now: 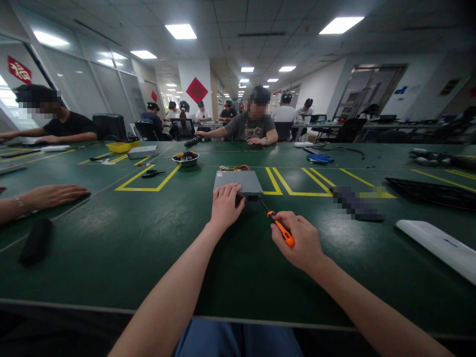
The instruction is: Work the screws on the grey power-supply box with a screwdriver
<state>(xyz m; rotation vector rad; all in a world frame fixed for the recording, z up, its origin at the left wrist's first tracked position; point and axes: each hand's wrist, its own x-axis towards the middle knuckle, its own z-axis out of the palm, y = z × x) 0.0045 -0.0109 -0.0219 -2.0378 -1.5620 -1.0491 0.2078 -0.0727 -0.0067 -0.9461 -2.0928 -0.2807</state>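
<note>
A grey metal box (238, 184), likely a power supply unit, lies on the green mat in front of me, with its dark end facing me. My left hand (226, 206) grips this box from above, fingers curled over its near edge. My right hand (297, 240) is shut on an orange-handled screwdriver (281, 228). The thin shaft of the screwdriver (265, 206) points up and left toward the dark end of the box. Its tip is hidden or too thin to see. Coloured wires (234, 168) lie just beyond the box.
Yellow tape lines (293, 193) mark the green mat. A steel bowl of parts (185, 159), black pliers (152, 173), a blue-handled tool (320, 158) and a white board (435, 248) lie around me. A co-worker's hand (52, 196) rests on the left. Other people sit beyond.
</note>
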